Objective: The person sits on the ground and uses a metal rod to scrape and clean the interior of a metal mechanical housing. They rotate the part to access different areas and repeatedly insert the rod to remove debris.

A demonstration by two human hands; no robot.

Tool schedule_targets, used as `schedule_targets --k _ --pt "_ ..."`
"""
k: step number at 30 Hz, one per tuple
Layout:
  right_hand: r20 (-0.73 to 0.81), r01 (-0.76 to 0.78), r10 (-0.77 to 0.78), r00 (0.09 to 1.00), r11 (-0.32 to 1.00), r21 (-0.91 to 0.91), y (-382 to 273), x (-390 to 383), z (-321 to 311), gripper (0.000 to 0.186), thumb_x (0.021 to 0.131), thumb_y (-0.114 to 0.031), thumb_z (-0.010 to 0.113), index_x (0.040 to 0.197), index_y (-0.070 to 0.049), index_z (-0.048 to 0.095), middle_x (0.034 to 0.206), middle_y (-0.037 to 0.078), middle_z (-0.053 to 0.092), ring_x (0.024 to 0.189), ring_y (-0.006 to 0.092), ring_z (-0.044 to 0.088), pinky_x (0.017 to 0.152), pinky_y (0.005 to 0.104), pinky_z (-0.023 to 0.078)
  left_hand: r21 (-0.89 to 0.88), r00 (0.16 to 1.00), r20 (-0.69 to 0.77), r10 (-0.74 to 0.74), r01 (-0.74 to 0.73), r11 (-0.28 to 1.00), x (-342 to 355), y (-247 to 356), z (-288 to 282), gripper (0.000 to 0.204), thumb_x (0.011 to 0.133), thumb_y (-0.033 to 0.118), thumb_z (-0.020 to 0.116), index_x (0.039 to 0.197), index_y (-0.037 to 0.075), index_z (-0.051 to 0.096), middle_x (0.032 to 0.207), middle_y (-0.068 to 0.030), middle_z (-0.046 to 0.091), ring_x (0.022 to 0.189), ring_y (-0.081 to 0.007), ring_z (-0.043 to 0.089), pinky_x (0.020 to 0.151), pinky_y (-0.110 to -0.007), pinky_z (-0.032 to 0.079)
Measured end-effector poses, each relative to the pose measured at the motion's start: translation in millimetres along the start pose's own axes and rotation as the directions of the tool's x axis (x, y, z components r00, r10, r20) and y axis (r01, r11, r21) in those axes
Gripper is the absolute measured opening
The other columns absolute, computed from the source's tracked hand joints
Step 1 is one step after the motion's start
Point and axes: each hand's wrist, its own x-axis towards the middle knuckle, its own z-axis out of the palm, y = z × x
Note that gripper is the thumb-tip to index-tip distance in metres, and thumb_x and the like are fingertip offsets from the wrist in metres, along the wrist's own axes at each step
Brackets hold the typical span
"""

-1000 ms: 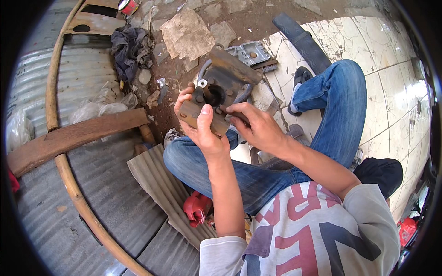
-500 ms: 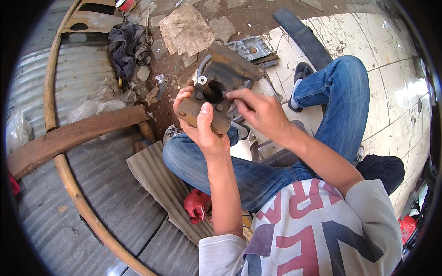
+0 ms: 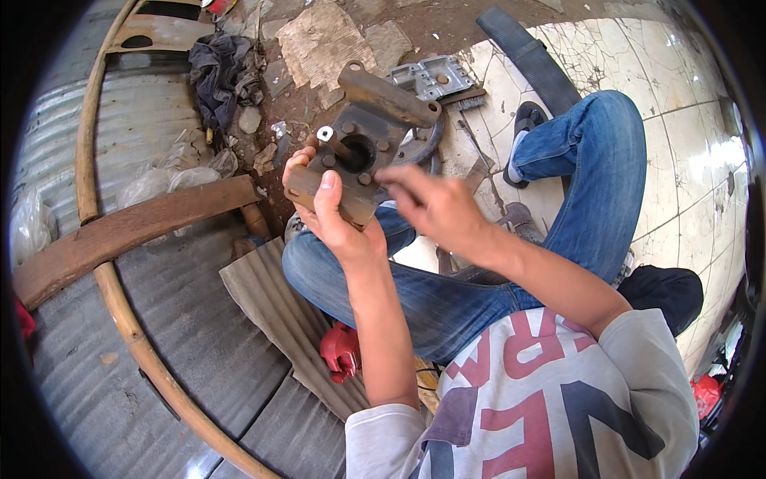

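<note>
My left hand (image 3: 339,223) grips the lower left part of a rusty metal bracket (image 3: 395,100), its thumb on the plate. The bracket is tilted toward me, with several bolt heads, a round central opening and a pale-tipped shaft (image 3: 325,136). A dark curved metal part (image 3: 419,148) shows behind it. My right hand (image 3: 443,207) is at the bracket's lower right, fingers curled near a bolt head and blurred; whether a small piece is between them I cannot make out.
A silver metal case (image 3: 431,78), wire brush (image 3: 471,102), dark strap (image 3: 527,56) and thin rod (image 3: 472,144) lie beyond my crossed legs. Corrugated sheets (image 3: 183,335), a wooden plank (image 3: 136,223), bamboo pole (image 3: 128,311), dark cloth (image 3: 219,80) and red object (image 3: 339,351) are around me.
The bracket, held in my left hand, has shifted up and left. My right fingers moved first up along the bracket, then left and down toward a lower bolt, now blurred.
</note>
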Motion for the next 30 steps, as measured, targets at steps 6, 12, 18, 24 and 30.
schedule_targets --k 6,12,18,24,30 --pt "0.047 0.036 -0.031 0.998 0.994 -0.105 3 2 -6 0.026 0.082 -0.007 0.067 0.107 -0.014 0.064 0.078 0.007 0.070 0.061 0.0212 0.069 0.052 0.0344 0.055 -0.021 1.000 0.001 -0.003 0.003 1.000 4 -3 -2 0.046 0.085 0.017 0.058 0.127 0.003 0.047 0.123 -0.0093 0.051 0.118 -0.0214 0.050 0.101 -0.039 0.042" --pt "0.034 0.138 -0.135 0.990 0.983 -0.118 16 8 -8 0.024 0.083 -0.008 0.069 0.106 -0.012 0.065 0.076 0.009 0.070 0.062 0.0242 0.069 0.053 0.0347 0.053 0.033 1.000 0.023 -0.014 0.013 0.999 4 -4 -2 0.045 0.085 0.018 0.058 0.127 0.005 0.047 0.124 -0.0094 0.051 0.117 -0.0218 0.051 0.099 -0.039 0.043" --pt "0.087 0.148 -0.132 0.987 0.964 -0.223 22 31 -34 0.022 0.087 -0.014 0.066 0.108 -0.011 0.063 0.079 0.008 0.071 0.070 0.0261 0.070 0.060 0.0373 0.055 0.002 0.999 -0.018 -0.029 0.029 1.000 6 1 6 0.046 0.080 0.017 0.061 0.122 0.005 0.047 0.131 -0.0126 0.044 0.127 -0.0273 0.043 0.108 -0.042 0.037" --pt "0.165 -0.150 0.164 0.973 0.984 -0.093 -2 13 -31 0.036 0.088 -0.013 0.063 0.122 -0.013 0.054 0.082 0.011 0.071 0.066 0.0308 0.069 0.056 0.0403 0.055 0.028 0.996 0.070 -0.051 0.049 0.998 8 -1 4 0.046 0.080 0.016 0.060 0.122 0.008 0.042 0.140 -0.0141 0.037 0.132 -0.0299 0.039 0.111 -0.044 0.035" --pt "0.026 -0.046 0.049 0.998 0.994 -0.094 0 10 -13 0.033 0.088 -0.008 0.062 0.119 -0.012 0.054 0.085 0.008 0.072 0.067 0.0287 0.070 0.053 0.0403 0.056 0.165 0.989 0.145 0.015 -0.039 0.986 13 -4 12 0.049 0.078 0.015 0.057 0.124 0.006 0.043 0.133 -0.0169 0.045 0.125 -0.0263 0.043 0.108 -0.041 0.032"
